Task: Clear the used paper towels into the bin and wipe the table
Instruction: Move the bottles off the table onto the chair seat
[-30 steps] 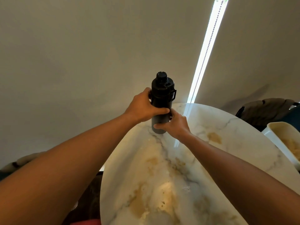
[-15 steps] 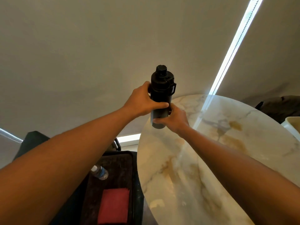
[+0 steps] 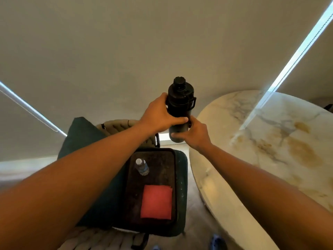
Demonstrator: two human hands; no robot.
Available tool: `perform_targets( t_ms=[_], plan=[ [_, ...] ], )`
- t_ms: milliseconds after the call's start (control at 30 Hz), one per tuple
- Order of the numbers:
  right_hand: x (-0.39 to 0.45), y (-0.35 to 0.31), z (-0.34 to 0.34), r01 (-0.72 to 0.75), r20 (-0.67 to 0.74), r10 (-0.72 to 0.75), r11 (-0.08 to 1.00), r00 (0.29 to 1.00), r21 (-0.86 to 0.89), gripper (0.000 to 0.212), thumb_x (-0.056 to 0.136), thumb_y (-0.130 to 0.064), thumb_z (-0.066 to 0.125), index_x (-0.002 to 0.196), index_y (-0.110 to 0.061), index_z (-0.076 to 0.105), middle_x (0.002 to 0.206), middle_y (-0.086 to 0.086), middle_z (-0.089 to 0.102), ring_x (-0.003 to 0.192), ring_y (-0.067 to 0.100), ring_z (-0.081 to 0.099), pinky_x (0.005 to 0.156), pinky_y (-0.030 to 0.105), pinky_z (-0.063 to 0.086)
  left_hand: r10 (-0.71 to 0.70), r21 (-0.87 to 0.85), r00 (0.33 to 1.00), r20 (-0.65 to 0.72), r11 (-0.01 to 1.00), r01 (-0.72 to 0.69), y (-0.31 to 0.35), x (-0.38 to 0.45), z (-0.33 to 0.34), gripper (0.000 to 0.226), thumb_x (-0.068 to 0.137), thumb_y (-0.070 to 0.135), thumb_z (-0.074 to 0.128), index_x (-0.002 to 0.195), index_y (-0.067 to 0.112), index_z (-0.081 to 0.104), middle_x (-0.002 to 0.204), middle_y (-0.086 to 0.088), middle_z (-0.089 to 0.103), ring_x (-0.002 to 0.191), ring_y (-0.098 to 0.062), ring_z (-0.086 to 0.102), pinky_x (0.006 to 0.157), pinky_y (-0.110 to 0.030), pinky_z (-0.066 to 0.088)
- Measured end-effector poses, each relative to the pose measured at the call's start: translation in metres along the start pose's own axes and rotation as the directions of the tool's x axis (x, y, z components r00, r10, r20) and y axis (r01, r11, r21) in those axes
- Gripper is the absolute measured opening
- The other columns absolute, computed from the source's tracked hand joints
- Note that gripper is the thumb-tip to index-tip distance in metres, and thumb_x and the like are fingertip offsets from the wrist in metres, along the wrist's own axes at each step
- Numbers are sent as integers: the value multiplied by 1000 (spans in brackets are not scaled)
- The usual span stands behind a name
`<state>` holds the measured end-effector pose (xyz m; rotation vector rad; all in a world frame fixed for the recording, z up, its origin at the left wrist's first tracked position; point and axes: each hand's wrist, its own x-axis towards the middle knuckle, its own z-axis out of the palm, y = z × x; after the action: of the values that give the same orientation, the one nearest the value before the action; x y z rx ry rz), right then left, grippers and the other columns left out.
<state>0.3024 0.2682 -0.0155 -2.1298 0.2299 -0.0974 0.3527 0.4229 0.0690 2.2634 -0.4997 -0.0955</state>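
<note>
2 bare hands hold a tall black cylindrical flask with a screw cap and side loop (image 3: 180, 107) upright in the air, off the left rim of the round white marble table with brown and grey veining (image 3: 266, 141). Left hand (image 3: 159, 114) wraps the flask's middle, fingers curled round the far side and thumb pressed across the front. Right hand (image 3: 193, 134) grips just below it, fingers clamped round the base. No used paper towels can be made out on the visible part of the table.

Below the flask, left of the table, a dark rectangular tray (image 3: 155, 179) sits on a dark teal cushioned seat (image 3: 182, 195). 1 small clear plastic water bottle with a white cap (image 3: 141, 167) stands at the tray's far end; 1 folded red cloth (image 3: 156, 201) lies flat at its near end, apart from the bottle. A teal cushion (image 3: 81, 136) leans at the seat's left, against a chair back of thick beige woven cord (image 3: 117, 126). Pale roller blinds fill the background, with bright slits of daylight between them.
</note>
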Motion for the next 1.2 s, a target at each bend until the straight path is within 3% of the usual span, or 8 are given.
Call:
perform_targets(
  t_ms=[233, 367, 467, 600, 733, 833, 1067, 1200],
  plan=[
    [-19, 23, 69, 8, 13, -8, 1000, 1000, -4, 69, 61, -43, 91, 119, -25, 60, 105, -5, 72, 93, 14, 68, 82, 33, 57, -34, -50, 999, -34, 998, 32, -67, -37, 11, 83, 62, 45, 90, 129, 21, 47, 120, 5, 63, 109, -11, 60, 91, -25, 50],
    [-30, 50, 107, -27, 56, 27, 1000, 998, 5, 68, 64, -38, 92, 121, -22, 58, 106, -4, 71, 92, 13, 66, 80, 30, 56, -84, -89, 996, -20, 993, 82, -108, -58, 30, 82, 63, 41, 91, 130, 19, 48, 123, 5, 63, 110, -5, 56, 87, -8, 40],
    [-37, 73, 133, -56, 69, 55, 998, 996, 3, 66, 64, -37, 91, 120, -23, 59, 104, -6, 71, 91, 13, 66, 80, 31, 56, -112, -115, 994, -8, 987, 110, -136, -72, 47, 81, 63, 37, 93, 129, 18, 49, 123, 4, 64, 109, -4, 55, 89, -10, 42],
    [-41, 99, 162, -117, 91, 115, 993, 989, 12, 57, 69, -29, 89, 116, -24, 57, 95, -15, 64, 80, -1, 59, 76, 21, 52, -161, -151, 987, -25, 976, 155, -168, -85, 72, 80, 60, 32, 94, 125, 18, 49, 119, 5, 64, 108, -6, 57, 84, -4, 39],
    [-43, 130, 189, -141, 94, 140, 990, 986, 12, 52, 71, -24, 88, 112, -24, 56, 93, -13, 65, 84, 6, 63, 69, 14, 45, -206, -151, 978, -20, 968, 201, -199, -92, 99, 79, 60, 30, 94, 124, 16, 49, 117, 3, 64, 107, -7, 57, 82, -5, 38],
    [-44, 152, 208, -155, 78, 154, 988, 985, 4, 52, 70, -25, 88, 112, -22, 58, 94, -10, 70, 85, 8, 67, 69, 16, 48, -224, -148, 974, -18, 964, 219, -219, -95, 116, 78, 59, 31, 93, 123, 18, 49, 115, 4, 65, 105, -7, 58, 81, -6, 39],
    [-34, 187, 241, -191, 86, 189, 982, 978, 12, 52, 69, -20, 88, 112, -21, 59, 88, -12, 67, 80, 7, 64, 66, 15, 47, -265, -167, 964, -15, 951, 259, -252, -95, 143, 73, 62, 21, 93, 121, 17, 49, 103, 15, 59, 90, 7, 55, 74, 4, 38],
    [-30, 200, 250, -221, 87, 219, 975, 972, 7, 53, 67, -23, 88, 112, -26, 59, 89, -11, 69, 83, 8, 66, 70, 23, 53, -276, -169, 961, -10, 948, 271, -264, -94, 152, 73, 63, 22, 93, 120, 20, 48, 101, 19, 56, 90, 12, 53, 75, 6, 37]
  ],
)
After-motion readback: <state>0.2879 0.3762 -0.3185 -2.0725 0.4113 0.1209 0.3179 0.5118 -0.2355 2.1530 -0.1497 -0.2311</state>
